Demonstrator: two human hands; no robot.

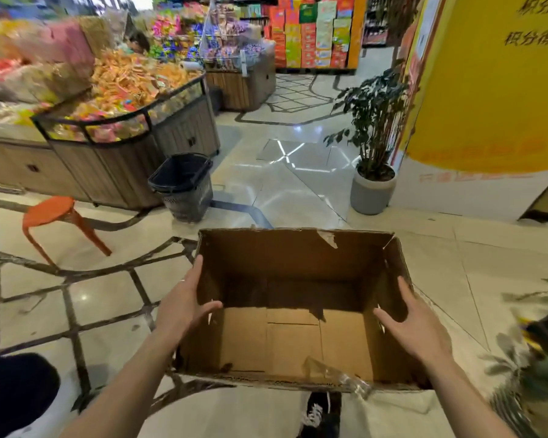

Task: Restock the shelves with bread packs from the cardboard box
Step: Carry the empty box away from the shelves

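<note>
Glossy pale shop floor [298, 191], crossed by dark inlaid lines. Looks down on a cardboard box [298, 336] at 6 o'clock, open at the top, brown bottom panels in plain sight, a strip of torn clear tape [336, 371] curling off the near rim. Cannot tell whether resting on the tiles or lifted just off them. Pinches the box's 9 o'clock wall with the left hand [184, 298]: thumb hooked over the rim to the inside, fingers laid straight along the outside. Spreads the right hand [418, 327] wide at the 3 o'clock wall, thumb reaching over the inside, fingers straight and apart; curls round nothing, and cannot tell if the palm touches the cardboard. Shows a black shoe [320, 412] just below the box's near edge. Finds an orange stool [49, 210] at 9 o'clock, a black shopping basket [187, 200] at 11 o'clock beside a wooden snack display [184, 128], a potted plant [374, 121] at 1 o'clock against a yellow pillar [494, 90], and shelves of red and orange cartons [310, 36] far off at 12 o'clock
</note>
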